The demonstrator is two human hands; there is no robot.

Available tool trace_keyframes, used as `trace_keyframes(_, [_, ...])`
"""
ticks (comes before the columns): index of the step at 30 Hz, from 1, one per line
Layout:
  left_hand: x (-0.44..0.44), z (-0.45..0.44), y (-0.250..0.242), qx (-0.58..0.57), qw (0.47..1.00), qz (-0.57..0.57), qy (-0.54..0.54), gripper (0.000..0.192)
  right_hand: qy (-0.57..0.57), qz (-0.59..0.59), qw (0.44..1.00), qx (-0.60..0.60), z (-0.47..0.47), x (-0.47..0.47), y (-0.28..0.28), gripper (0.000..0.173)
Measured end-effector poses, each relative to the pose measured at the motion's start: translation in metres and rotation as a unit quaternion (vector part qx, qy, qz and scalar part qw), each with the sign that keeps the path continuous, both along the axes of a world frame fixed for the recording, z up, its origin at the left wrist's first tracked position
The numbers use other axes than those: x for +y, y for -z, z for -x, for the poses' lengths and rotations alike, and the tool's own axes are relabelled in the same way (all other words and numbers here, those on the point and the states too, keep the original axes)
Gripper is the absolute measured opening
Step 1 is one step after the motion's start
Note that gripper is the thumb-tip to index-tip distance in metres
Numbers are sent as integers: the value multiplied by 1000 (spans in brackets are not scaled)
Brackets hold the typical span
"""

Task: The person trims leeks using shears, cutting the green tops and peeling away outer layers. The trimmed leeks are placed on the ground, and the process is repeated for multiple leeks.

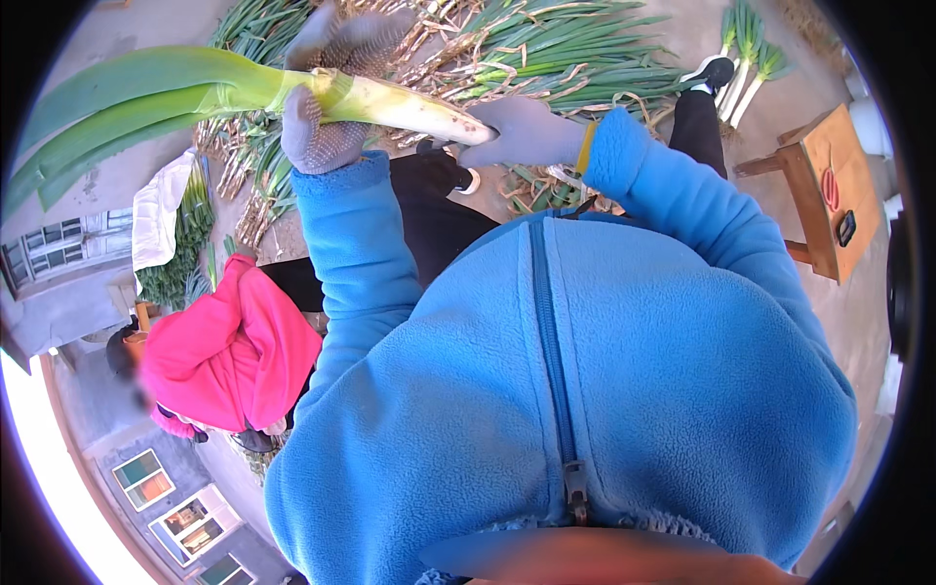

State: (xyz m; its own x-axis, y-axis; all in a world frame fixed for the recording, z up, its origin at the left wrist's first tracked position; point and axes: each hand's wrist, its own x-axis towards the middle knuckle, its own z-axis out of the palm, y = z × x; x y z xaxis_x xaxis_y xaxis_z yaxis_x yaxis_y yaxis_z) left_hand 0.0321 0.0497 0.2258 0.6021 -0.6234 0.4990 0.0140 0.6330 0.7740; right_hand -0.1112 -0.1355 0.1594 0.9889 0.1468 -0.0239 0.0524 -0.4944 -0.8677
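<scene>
A large green onion [395, 102] lies crosswise before me, its pale root end to the right and its broad green leaves to the left. My right hand [523, 131], in a grey glove with a yellow cuff, grips the root end. Behind the stalk is my left hand [325, 131], in a grey glove with dotted grip. Its thumb and palm bear on the upper stalk in a loose hold, while its blurred fingers extend past the far side. Beyond the hands, a pile of green onions [563, 62] with dry outer leaves covers the ground.
Three trimmed green onions [749, 62] lie by my shoe [716, 73]. A wooden stool [826, 194] bears red-handled scissors [830, 190] and a small black object [846, 228]. At left, a person in pink [234, 351] bends near covered green onions [175, 256]. Onion scraps [548, 190] lie between my legs.
</scene>
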Motion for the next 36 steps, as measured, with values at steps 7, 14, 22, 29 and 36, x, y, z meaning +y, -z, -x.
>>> trace_keyframes(7, [-14,13,27,103,993,16,63,104,216,97,962,-140,-6,-6,17,39])
trace_keyframes(14, [-36,25,28,125,990,-6,-68,70,181,126,971,-87,-3,-20,10,41])
trace_keyframes(22, [-49,33,34,178,974,52,-132,55,272,-76,925,-254,3,-27,47,41])
trace_keyframes(29, [-54,52,33,131,977,29,-168,59,311,90,900,-290,0,-28,60,37])
trace_keyframes(36, [-70,81,27,49,978,7,-201,60,327,76,875,-349,-7,-10,42,33])
